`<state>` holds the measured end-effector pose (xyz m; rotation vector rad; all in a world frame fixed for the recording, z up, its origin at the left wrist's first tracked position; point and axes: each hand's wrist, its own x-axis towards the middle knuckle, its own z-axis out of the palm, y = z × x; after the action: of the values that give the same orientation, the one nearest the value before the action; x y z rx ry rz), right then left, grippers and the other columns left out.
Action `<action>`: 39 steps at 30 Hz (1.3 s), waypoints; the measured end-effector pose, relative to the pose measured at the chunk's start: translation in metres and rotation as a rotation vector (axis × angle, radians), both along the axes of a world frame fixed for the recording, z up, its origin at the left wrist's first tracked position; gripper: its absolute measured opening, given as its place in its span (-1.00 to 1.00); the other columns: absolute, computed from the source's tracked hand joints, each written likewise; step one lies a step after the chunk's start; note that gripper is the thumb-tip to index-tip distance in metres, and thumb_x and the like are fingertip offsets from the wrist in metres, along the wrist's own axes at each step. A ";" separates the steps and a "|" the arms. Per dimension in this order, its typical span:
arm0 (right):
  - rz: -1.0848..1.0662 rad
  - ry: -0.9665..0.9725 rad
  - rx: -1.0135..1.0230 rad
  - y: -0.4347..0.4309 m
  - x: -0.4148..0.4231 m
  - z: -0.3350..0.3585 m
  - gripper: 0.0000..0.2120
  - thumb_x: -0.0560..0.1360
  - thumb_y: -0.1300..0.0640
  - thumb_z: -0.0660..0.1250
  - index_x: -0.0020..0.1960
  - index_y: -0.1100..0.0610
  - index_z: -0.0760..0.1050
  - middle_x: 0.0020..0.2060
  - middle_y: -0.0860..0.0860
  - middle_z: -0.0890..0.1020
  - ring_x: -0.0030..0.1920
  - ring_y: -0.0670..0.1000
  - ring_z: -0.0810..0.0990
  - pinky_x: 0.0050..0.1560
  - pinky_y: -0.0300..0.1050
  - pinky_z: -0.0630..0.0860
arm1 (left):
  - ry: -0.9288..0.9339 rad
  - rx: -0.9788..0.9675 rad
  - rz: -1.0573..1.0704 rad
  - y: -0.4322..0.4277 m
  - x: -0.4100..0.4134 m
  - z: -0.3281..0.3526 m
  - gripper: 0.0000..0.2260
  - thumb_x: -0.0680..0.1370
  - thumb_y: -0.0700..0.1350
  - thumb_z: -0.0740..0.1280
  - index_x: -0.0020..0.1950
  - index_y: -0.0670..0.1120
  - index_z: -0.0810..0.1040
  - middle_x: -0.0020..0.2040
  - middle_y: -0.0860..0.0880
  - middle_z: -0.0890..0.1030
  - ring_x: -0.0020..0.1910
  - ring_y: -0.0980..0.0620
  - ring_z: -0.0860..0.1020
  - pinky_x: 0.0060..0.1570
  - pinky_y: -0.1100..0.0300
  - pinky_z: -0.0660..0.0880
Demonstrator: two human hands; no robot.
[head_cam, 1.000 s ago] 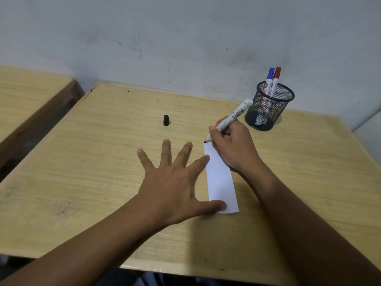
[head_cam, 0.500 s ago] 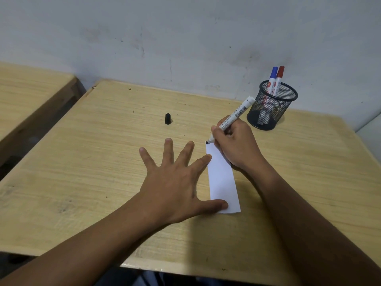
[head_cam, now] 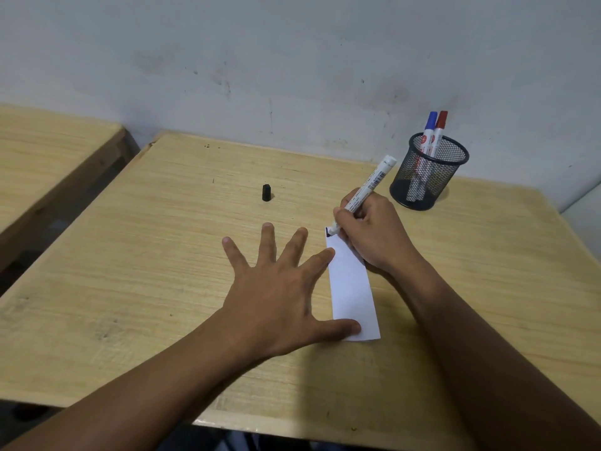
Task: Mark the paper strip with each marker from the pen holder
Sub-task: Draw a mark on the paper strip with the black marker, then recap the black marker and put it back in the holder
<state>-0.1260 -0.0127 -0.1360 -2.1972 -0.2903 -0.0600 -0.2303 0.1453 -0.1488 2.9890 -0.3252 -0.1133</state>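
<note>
Paper strip [head_cam: 353,288]: flat on desk [head_cam: 162,255], pinned by my left hand [head_cam: 276,304], fingers spread wide. Marker [head_cam: 364,193]: clasped in my right hand [head_cam: 374,236], tip on strip's far end, dark mark there. Pen holder [head_cam: 429,175]: beyond, two markers inside. Black cap [head_cam: 266,192]: loose.

Light wooden table [head_cam: 162,255] abuts a scuffed, pale grey wall [head_cam: 292,60]. A second wooden table [head_cam: 48,148] stands left of it, separated by a dark gap.
</note>
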 end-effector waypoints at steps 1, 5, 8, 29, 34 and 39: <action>0.002 -0.004 -0.006 0.000 0.000 0.000 -0.84 0.56 0.15 0.32 -0.18 0.15 0.54 -0.32 -0.03 0.61 -0.25 -0.06 0.63 -0.21 -0.18 0.53 | 0.000 0.001 0.000 0.000 0.000 0.000 -0.05 0.25 0.67 -0.05 0.56 0.28 -0.08 0.65 -0.01 -0.10 0.58 -0.27 -0.24 0.30 -0.60 -0.21; -0.055 0.020 0.226 -0.005 -0.002 0.000 -0.84 0.60 0.18 0.30 -0.15 0.16 0.48 -0.38 0.01 0.59 -0.45 -0.13 0.54 -0.42 -0.24 0.48 | 0.004 -0.001 -0.008 0.001 0.000 0.001 -0.05 0.25 0.67 -0.03 0.56 0.28 -0.05 0.65 -0.02 -0.06 0.58 -0.27 -0.21 0.30 -0.60 -0.20; -0.159 0.112 0.638 -0.015 -0.002 0.004 -0.84 0.62 0.21 0.27 -0.14 0.19 0.45 -0.44 0.07 0.51 -0.55 -0.07 0.42 -0.60 -0.25 0.30 | 0.008 -0.037 -0.003 0.001 0.000 0.006 -0.04 0.23 0.67 -0.01 0.55 0.28 0.01 0.64 -0.01 0.04 0.58 -0.25 -0.12 0.31 -0.59 -0.18; -0.166 0.068 0.773 -0.016 -0.015 0.084 -0.79 0.60 0.20 0.31 -0.19 0.23 0.48 -0.45 0.08 0.53 -0.55 -0.05 0.41 -0.60 -0.23 0.25 | -0.083 -1.047 0.218 0.039 0.095 0.075 -0.95 0.46 -0.14 0.54 -0.12 -0.04 0.71 -0.16 0.04 0.74 -0.06 0.01 0.67 0.06 0.03 0.57; -0.112 0.010 0.781 -0.007 -0.030 0.112 -0.80 0.59 0.19 0.32 -0.19 0.22 0.51 -0.45 0.06 0.56 -0.55 -0.04 0.42 -0.57 -0.22 0.25 | -0.063 -1.363 0.060 0.011 0.065 0.123 -0.86 0.42 -0.28 0.55 -0.05 -0.18 0.69 -0.10 -0.11 0.75 -0.09 0.04 0.69 0.01 0.22 0.58; -0.083 -0.047 0.763 -0.009 -0.054 0.134 -0.83 0.60 0.18 0.32 -0.12 0.25 0.53 -0.42 0.06 0.56 -0.55 -0.08 0.42 -0.58 -0.27 0.25 | -0.091 -1.405 -0.021 -0.002 0.051 0.141 -0.88 0.42 -0.28 0.55 -0.08 -0.16 0.70 -0.11 -0.10 0.75 -0.10 0.05 0.69 -0.01 0.24 0.57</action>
<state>-0.1801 -0.0222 -0.0015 -1.4490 -0.1625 -0.2292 -0.1791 0.1435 -0.0078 1.5979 -0.2659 0.1836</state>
